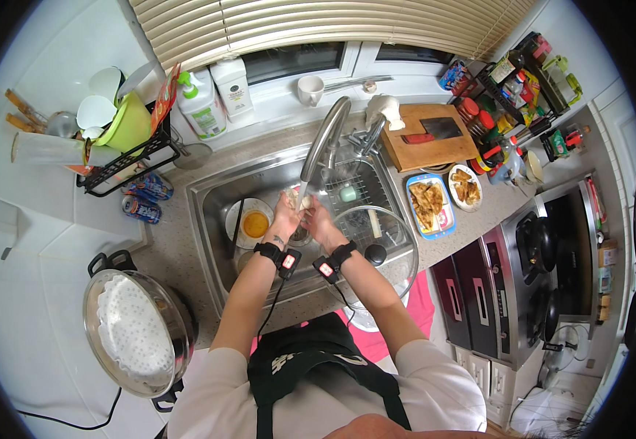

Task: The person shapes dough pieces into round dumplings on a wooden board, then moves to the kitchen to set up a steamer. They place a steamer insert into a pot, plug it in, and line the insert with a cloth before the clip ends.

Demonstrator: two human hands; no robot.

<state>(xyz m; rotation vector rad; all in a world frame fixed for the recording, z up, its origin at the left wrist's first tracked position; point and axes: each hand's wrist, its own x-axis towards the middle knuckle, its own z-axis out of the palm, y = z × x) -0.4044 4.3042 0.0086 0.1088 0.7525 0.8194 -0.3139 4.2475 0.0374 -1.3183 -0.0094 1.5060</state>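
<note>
Both my hands are over the steel sink point(212, 230), under the spout of the metal faucet point(318, 142), where water runs down onto them. A small pale item point(298, 200), too blurred to name, is held between them. My left hand point(283, 213) grips it from the left, and my right hand point(319, 218) has its bent fingers against its right side. Below the left hand, a light plate or bowl point(265, 209) with orange-brown liquid stands in the sink beside a dark stick point(237, 228). Right of my right hand, a clear glass lid point(400, 263) with a black knob leans across the sink edge.
A wire rack point(359, 184) in the sink carries a light green item point(348, 192). Right on the counter are a cleaver point(441, 128) on a wooden board point(405, 151) and a tray point(447, 233) and plate point(478, 204) of browned food. A steamer pot point(183, 329) stands left.
</note>
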